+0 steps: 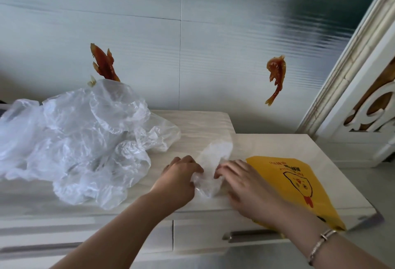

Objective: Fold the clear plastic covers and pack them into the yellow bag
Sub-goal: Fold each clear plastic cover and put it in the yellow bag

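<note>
Pale wood-grain cabinet top (267, 147) is seen below a glossy tiled floor on which two orange fish stickers (275, 78) are stuck. One clear plastic cover (210, 169), flattened into a narrow strip, is laid on the top between the two hands. Its near end is pinched by the left hand (177, 180), whose fingers are curled down onto the plastic at its left edge. The right edge is pressed by the fingertips of the right hand (248, 185), which is held mostly flat with fingers extended; whether anything is gripped by it cannot be told. Just right of the right hand, partly under its wrist, the yellow bag (299, 185) is laid flat, printed with a cartoon chicken. Left of the left hand, a loose heap of crumpled clear covers (81, 138) is piled. A bracelet (320, 245) is worn on the right wrist.
</note>
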Tool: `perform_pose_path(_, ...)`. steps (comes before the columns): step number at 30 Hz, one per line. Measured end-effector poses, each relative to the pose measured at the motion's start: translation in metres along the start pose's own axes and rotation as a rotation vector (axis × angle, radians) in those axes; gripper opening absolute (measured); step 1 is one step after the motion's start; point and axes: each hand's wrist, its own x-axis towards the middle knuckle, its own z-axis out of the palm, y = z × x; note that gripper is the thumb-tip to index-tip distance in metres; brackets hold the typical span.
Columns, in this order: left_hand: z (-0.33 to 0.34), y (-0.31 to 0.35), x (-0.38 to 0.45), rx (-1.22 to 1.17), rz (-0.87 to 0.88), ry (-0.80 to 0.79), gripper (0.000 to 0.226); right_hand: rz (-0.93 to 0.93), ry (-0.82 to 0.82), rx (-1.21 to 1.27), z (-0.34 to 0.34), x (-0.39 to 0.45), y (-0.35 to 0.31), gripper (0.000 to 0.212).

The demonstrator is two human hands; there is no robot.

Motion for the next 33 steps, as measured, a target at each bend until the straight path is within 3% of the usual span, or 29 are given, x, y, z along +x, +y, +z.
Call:
perform_pose_path(6, 0.000, 0.004, 0.004, -0.087, -0.080, -0.045, 0.045, -0.007, 0.033, -0.029, 0.011, 0.006, -0.002, 0.030)
perform_pose_path(11, 0.003, 0.005, 0.008, -0.100, -0.123, -0.048, 0.035, 0.260, 0.065, 0.347, 0.012, 0.014, 0.002, 0.008)
perform_pose_path(14, 0.006, 0.007, 0.013, -0.216, -0.207, 0.004, 0.013, 0.431, 0.120, 0.601, 0.010, 0.021, 0.001, 0.021)
perform_pose_path(17, 0.006, 0.009, 0.019, -0.324, -0.323, 0.018, 0.025, 0.565, 0.172, 0.696, 0.011, 0.031, 0.003, 0.028)
perform_pose_path(21, 0.007, 0.014, 0.026, -0.295, -0.398, -0.001, 0.032, 0.667, 0.164, 0.667, 0.017, 0.043, 0.008, 0.033)
perform_pose_path(26, 0.010, 0.015, 0.032, -0.232, -0.467, -0.006, 0.034, 0.681, 0.140, 0.510, 0.023, 0.050, 0.009, 0.012)
perform_pose_path(30, 0.010, 0.016, 0.035, -0.195, -0.486, -0.014, 0.034, 0.501, 0.215, 0.319, 0.025, 0.051, 0.006, 0.028)
perform_pose_path(33, 0.008, 0.016, 0.036, -0.157, -0.507, -0.042, 0.031, 0.386, 0.193, 0.201, 0.025, 0.052, 0.004, 0.018)
